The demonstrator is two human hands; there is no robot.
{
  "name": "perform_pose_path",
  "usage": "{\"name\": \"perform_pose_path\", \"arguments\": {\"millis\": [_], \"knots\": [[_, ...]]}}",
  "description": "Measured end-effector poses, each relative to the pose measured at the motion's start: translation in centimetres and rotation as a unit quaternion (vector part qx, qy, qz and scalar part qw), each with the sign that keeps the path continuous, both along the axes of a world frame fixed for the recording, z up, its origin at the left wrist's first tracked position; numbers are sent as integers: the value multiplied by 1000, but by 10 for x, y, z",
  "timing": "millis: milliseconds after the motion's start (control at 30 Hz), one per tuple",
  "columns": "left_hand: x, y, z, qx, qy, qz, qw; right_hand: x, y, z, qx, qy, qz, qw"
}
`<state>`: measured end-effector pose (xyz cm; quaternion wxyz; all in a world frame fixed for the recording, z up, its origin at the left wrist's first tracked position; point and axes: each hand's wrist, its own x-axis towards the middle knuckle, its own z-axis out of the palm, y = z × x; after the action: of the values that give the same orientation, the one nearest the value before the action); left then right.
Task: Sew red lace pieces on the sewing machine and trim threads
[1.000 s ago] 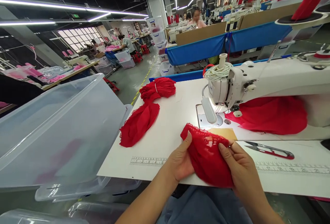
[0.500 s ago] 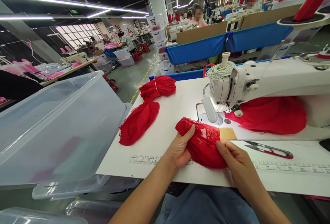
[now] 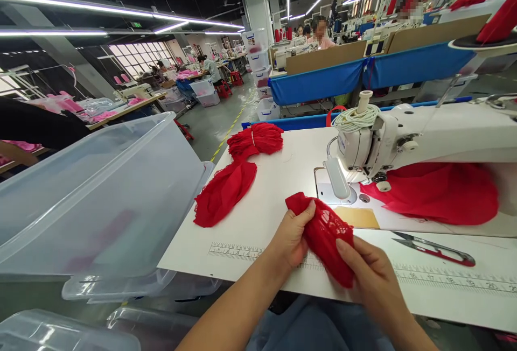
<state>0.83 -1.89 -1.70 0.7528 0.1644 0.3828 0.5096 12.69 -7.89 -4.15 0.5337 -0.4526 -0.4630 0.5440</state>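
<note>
Both my hands hold a small red lace fabric piece just above the front of the white table. My left hand pinches its upper left end with the thumb on top. My right hand grips its lower right end, fingers closed round it. The piece is bunched into a narrow roll between them. The white sewing machine stands right behind, its lit needle area a short way beyond the fabric.
Red fabric pieces and a tied red bundle lie at the table's left. More red fabric sits under the machine arm. Red-handled thread snips lie at the right. A clear plastic bin stands to the left. Other workers sit far behind.
The lace piece was spread wide between my hands; now it is gathered into a tighter roll. My hands have drawn closer together and shifted slightly toward the table.
</note>
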Motion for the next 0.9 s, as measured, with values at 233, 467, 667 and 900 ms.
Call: {"name": "perform_pose_path", "arguments": {"millis": [233,467,667,900], "knots": [[3,14,-4,-51,19,13,998,-15,-20,-2,138,-122,-28,982],[-9,-2,1,32,-19,-139,990,-8,-18,-2,-55,-33,-75,995],[-15,-2,0,31,26,-87,995,0,-6,7,-51,-32,-95,994],[-12,-3,5,68,59,-62,994,10,4,1,-38,-75,-56,995]]}}
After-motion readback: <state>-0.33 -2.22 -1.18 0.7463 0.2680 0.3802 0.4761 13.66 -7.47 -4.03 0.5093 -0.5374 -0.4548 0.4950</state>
